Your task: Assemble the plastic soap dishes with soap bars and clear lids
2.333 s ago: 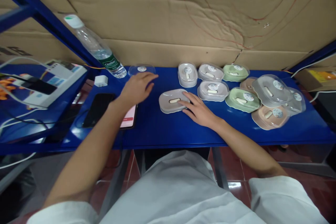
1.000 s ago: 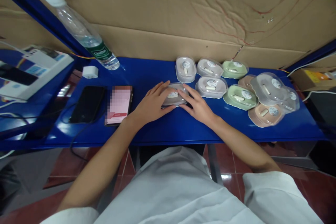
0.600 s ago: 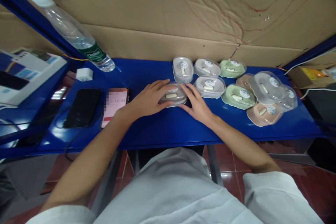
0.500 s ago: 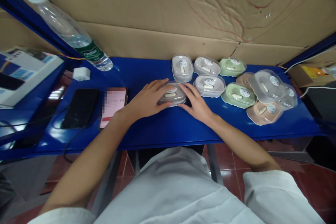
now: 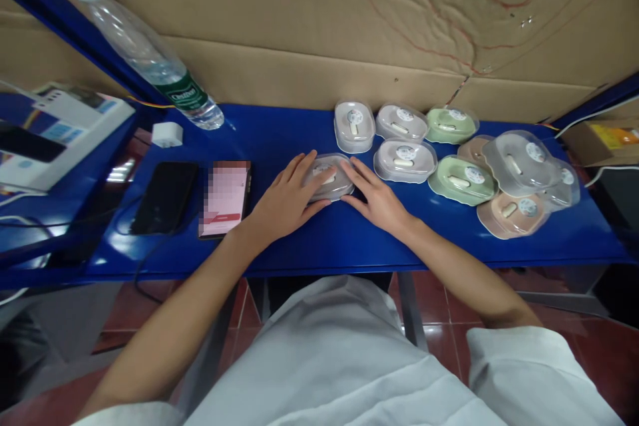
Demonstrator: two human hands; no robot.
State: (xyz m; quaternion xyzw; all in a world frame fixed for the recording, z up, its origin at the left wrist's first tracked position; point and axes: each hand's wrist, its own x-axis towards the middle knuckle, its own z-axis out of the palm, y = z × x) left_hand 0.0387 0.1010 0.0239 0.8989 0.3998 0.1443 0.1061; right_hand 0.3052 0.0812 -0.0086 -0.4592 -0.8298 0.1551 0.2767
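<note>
Between both hands, a grey soap box [image 5: 337, 185] with a clear domed lid rests on the blue table. My left hand [image 5: 286, 198] wraps its left side, the thumb at the near edge and a finger lying across the lid by the pale oblong handle. From the right, my right hand [image 5: 378, 198] grips the same box, fingertips on the lid and thumb at the front corner. Just beyond stand similar boxes: an upright grey one [image 5: 354, 128], another grey one [image 5: 404, 161] and a green one [image 5: 462, 181].
On the right, grey and peach boxes [image 5: 514, 214] lie piled up. Left of my hands are a lit phone [image 5: 224, 200], a dark phone [image 5: 164, 198] with a cable, a white charger [image 5: 167, 134] and a water bottle [image 5: 187, 90]. A cardboard wall [image 5: 299, 70] closes off the back.
A finger of my left hand now reaches further across the lid, beside its handle. The box stays in place between both hands. The whole view has shifted slightly.
</note>
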